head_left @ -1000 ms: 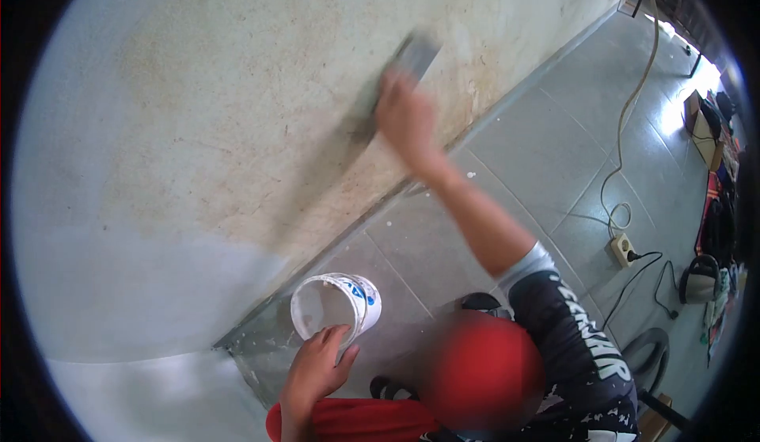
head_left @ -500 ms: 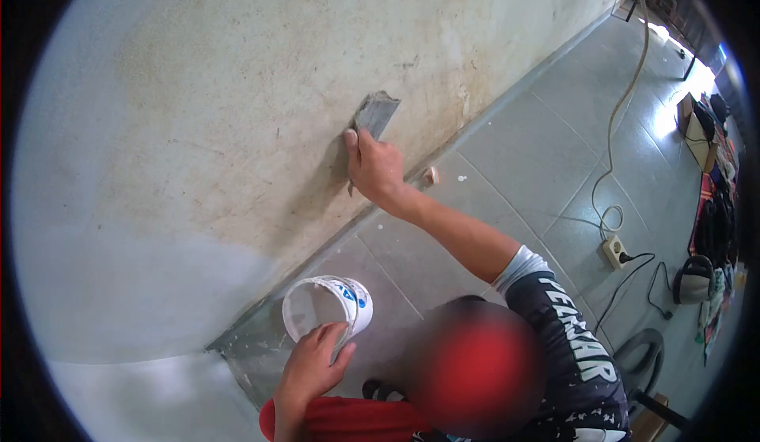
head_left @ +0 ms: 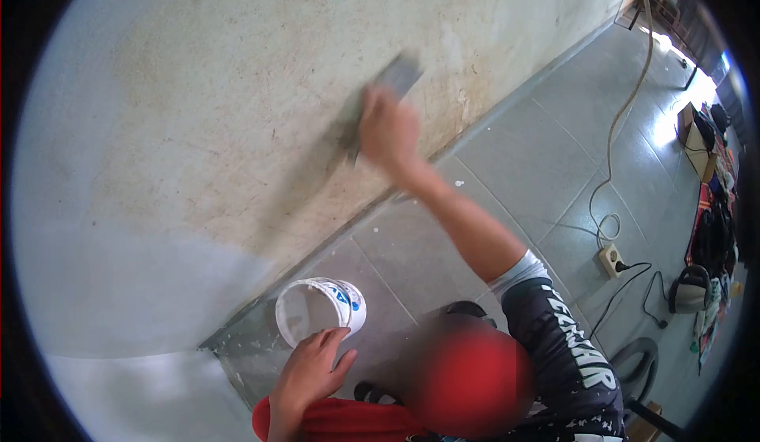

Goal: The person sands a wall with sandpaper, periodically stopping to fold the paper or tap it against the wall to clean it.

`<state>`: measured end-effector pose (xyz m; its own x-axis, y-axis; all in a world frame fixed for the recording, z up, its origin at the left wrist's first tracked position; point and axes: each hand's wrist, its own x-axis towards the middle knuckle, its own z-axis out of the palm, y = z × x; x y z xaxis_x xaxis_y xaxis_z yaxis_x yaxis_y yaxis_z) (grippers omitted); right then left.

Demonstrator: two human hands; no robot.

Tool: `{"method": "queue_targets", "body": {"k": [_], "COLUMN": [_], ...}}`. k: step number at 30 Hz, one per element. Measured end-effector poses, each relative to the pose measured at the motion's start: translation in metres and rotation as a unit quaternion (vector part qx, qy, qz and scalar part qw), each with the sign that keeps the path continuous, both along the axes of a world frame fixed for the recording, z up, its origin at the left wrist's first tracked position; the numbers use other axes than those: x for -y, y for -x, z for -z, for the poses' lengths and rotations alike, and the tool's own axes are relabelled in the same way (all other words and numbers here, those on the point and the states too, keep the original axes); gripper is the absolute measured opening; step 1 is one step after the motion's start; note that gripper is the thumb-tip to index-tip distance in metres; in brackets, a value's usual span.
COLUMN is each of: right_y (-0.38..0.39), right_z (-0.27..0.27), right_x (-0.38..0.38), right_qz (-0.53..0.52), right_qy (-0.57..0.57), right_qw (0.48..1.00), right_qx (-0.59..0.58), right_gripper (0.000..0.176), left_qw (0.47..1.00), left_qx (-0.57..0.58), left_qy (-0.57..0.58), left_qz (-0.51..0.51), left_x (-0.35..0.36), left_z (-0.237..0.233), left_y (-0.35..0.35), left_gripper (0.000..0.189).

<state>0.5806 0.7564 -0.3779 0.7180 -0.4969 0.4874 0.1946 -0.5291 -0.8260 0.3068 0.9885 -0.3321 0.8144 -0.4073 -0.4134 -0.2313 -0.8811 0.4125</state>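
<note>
My right hand [head_left: 389, 129], blurred by motion, is closed round a grey flat-bladed tool [head_left: 400, 76] at the stained, beige wall [head_left: 214, 101]. The blade points up and to the right, and a shadow falls on the wall beside it. A white bucket [head_left: 356, 309] with blue lettering stands on the floor near the wall corner, its open mouth facing left. At its lower rim rests my left hand [head_left: 311, 371], the thumb apart from the fingers; the fingertips touch the bucket.
A red cap [head_left: 475, 379] is blurred at the bottom, near a red-clad leg [head_left: 356, 420]. On the tiled floor [head_left: 522, 173] lie a cable [head_left: 609, 149] and a socket block [head_left: 611, 261]. A kettle [head_left: 690, 290], clothes [head_left: 712, 232] and a box [head_left: 695, 147] are at the right.
My right hand and the tool have moved up and to the right along the wall. My left hand stays by the bucket. A small item on the floor beside my right wrist is no longer visible.
</note>
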Motion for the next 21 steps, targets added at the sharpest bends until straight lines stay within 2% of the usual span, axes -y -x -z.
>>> {"method": "queue_targets", "body": {"k": [2, 3, 4, 6, 7, 8, 9, 10, 12, 14, 16, 18, 19, 21], "right_y": [-0.038, -0.049, -0.047, -0.033, -0.020, 0.002, 0.028, 0.044, 0.071, 0.078, 0.082, 0.081, 0.087, 0.099], "right_z": [-0.061, -0.081, -0.075, -0.047, -0.001, 0.038, 0.058, 0.081, 0.100, 0.113, 0.080, 0.065, 0.048, 0.016], "right_x": [0.053, 0.071, 0.063, 0.037, 0.010, -0.016, -0.036, -0.041, -0.039, -0.018, 0.012, 0.028, 0.026, 0.021], "right_qz": [0.088, 0.030, 0.027, 0.101, 0.033, -0.037, -0.102, -0.199, -0.228, -0.299, -0.344, -0.365, -0.375, -0.425], "right_qy": [-0.059, -0.154, -0.154, 0.019, 0.059, 0.077, 0.116, 0.124, 0.110, -0.004, -0.150, -0.211, -0.201, -0.343], "right_qw": [0.989, 0.986, 0.987, 0.992, 0.993, 0.994, 0.984, 0.957, 0.944, 0.923, 0.873, 0.863, 0.858, 0.784], "right_qx": [0.100, 0.052, 0.048, 0.068, 0.095, 0.066, -0.086, -0.174, -0.212, -0.242, -0.311, -0.280, -0.287, -0.295], "right_gripper": [0.044, 0.039, 0.039, 0.031, 0.026, 0.026, 0.030, 0.034, 0.041, 0.051, 0.054, 0.057, 0.057, 0.052], "left_qw": [1.000, 1.000, 1.000, 1.000, 1.000, 1.000, 1.000, 1.000, 0.999, 0.999, 0.997, 0.995, 0.995, 0.993], "left_qx": [-0.005, 0.001, 0.006, -0.002, -0.004, 0.000, 0.014, 0.027, 0.033, 0.031, 0.045, 0.051, 0.053, 0.058], "left_qy": [-0.009, -0.004, 0.002, 0.008, 0.013, 0.016, 0.010, 0.001, 0.016, 0.040, 0.051, 0.050, 0.040, 0.044], "left_qz": [0.000, -0.009, -0.017, -0.022, -0.023, -0.023, -0.012, -0.001, -0.003, -0.014, -0.035, -0.064, -0.071, -0.089], "left_x": [-0.001, -0.002, -0.004, -0.007, -0.005, -0.001, 0.002, 0.002, 0.000, -0.007, -0.019, -0.028, -0.032, -0.032], "left_z": [-0.001, -0.002, -0.004, -0.005, -0.004, -0.002, -0.001, -0.002, -0.009, -0.017, -0.021, -0.023, -0.024, -0.033], "left_y": [0.003, 0.003, 0.004, 0.002, -0.001, -0.002, -0.004, -0.005, -0.004, 0.003, 0.011, 0.019, 0.023, 0.027], "left_gripper": [0.040, 0.040, 0.040, 0.040, 0.040, 0.040, 0.040, 0.040, 0.041, 0.041, 0.041, 0.041, 0.040, 0.040]}}
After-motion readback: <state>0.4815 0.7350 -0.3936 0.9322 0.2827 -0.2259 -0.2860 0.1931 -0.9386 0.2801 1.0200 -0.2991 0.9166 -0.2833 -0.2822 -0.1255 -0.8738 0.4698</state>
